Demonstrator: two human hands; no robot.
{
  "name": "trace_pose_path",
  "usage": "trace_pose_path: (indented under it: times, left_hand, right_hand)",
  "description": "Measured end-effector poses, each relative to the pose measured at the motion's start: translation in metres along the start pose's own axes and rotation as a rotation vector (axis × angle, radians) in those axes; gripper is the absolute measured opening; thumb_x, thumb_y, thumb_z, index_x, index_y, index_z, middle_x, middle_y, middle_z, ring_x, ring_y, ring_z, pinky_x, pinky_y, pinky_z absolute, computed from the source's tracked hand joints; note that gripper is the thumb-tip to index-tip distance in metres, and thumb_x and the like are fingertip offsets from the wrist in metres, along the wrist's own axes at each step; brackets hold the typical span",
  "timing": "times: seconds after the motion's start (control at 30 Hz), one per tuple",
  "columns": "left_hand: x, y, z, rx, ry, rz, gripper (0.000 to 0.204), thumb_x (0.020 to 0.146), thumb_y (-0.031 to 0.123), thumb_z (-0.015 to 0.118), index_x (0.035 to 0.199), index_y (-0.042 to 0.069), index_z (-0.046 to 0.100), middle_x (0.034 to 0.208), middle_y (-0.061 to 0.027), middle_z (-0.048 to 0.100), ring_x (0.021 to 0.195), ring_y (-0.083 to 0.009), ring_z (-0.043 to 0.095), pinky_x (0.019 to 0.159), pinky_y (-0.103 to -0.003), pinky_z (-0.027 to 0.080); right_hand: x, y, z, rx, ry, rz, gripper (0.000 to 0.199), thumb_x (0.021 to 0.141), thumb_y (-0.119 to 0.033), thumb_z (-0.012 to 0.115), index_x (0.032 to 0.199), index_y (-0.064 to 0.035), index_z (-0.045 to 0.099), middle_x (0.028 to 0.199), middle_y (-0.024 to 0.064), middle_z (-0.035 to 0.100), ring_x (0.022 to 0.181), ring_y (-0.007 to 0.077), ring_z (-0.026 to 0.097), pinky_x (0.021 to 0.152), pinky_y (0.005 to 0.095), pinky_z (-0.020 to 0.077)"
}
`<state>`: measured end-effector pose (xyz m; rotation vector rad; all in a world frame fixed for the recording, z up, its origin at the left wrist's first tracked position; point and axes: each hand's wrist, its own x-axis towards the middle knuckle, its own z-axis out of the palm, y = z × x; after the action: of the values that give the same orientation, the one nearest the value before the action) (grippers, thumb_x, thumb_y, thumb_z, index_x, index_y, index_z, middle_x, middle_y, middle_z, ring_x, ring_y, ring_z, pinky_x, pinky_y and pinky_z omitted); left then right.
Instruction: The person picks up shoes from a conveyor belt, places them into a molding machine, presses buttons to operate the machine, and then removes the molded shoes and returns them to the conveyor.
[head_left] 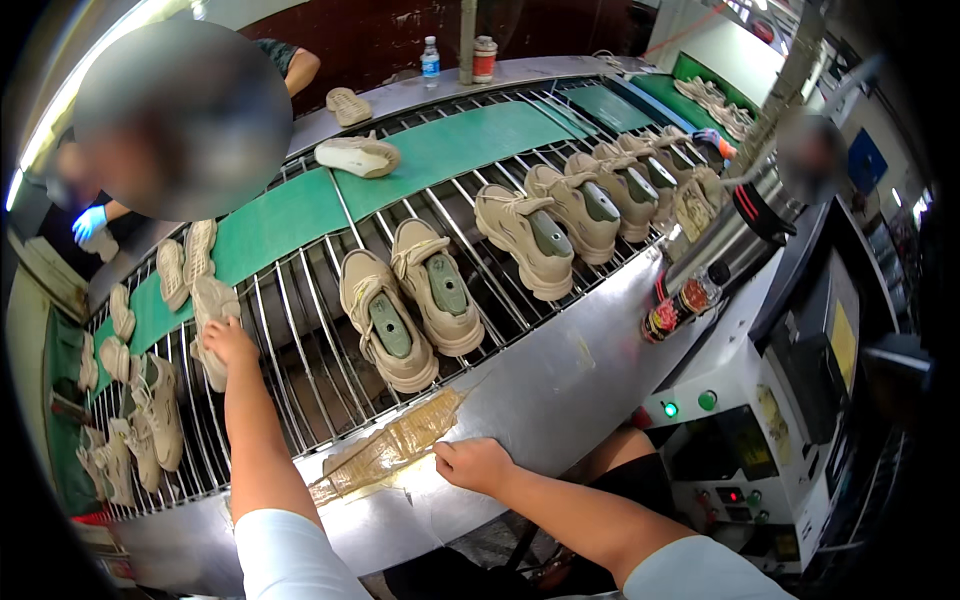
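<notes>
At the left of the rack, my left hand (232,342) is closed on a beige shoe (211,297), which lies lengthwise on the bars beside the green belt. My fingers cover part of it. My right hand (475,465) is curled into a loose fist at the metal ledge, beside a patch of brown tape (395,440); nothing shows in it. Between the hands, further in, a pair of beige lace-up shoes (388,325) with green insoles stands on the bars.
More beige shoes (545,240) line the rack at right and left (160,410). Soles (172,272) and an overturned shoe (358,157) lie around the green belt (270,215). Bottles (680,305) and a steel flask (730,225) stand right, near a control box (720,450). A blue-gloved co-worker's hand (90,222) is far left.
</notes>
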<state>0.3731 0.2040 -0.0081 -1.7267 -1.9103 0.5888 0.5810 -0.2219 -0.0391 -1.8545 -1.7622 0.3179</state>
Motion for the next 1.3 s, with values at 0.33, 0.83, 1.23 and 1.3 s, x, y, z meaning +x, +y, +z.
trace_pose_path:
  times: [0.33,0.83,1.23,1.3]
  left_hand:
    - [-0.092,-0.157,-0.057,-0.886,-0.182,0.333,0.083,0.059,0.029,0.076,0.132,0.009,0.044,0.124,-0.0213,0.055,0.105,-0.0366,0.061,0.088,-0.045,0.05]
    - [-0.618,-0.125,-0.082,-2.939,-1.651,0.452,0.096,0.066,0.044,0.063,0.145,0.001,0.029,0.141,-0.0234,0.044,0.124,-0.037,0.049,0.107,-0.046,0.039]
    - [-0.782,0.001,-0.258,-1.586,-2.272,1.211,0.038,0.095,0.03,0.053,0.126,0.007,0.056,0.118,-0.0134,0.063,0.108,-0.0272,0.062,0.099,-0.045,0.046]
    - [-0.774,0.05,-0.23,-1.517,-1.705,1.431,0.027,0.094,0.021,0.057,0.114,0.003,0.061,0.113,-0.0093,0.065,0.104,-0.0215,0.063,0.094,-0.039,0.048]
  right_hand:
    - [-0.002,-0.009,0.0,0.015,-0.02,0.024,0.016,0.086,-0.025,0.055,0.089,-0.0107,0.061,0.064,0.0109,0.064,0.06,0.0315,0.063,0.056,0.0452,0.051]
    - [-0.242,-0.021,-0.122,1.515,0.17,0.298,0.052,0.082,-0.011,0.073,0.123,-0.0093,0.041,0.109,0.0091,0.059,0.102,0.0186,0.059,0.09,0.0335,0.0472]
    - [-0.446,-0.035,-0.312,1.738,1.017,0.003,0.068,0.089,-0.061,0.048,0.136,-0.0111,0.047,0.119,0.0109,0.062,0.083,0.0186,0.064,0.064,0.032,0.0524]
    - [-0.478,-0.011,-0.337,1.758,1.245,-0.102,0.065,0.091,-0.058,0.046,0.135,-0.0103,0.048,0.123,0.0106,0.06,0.102,0.0231,0.061,0.088,0.0385,0.0498]
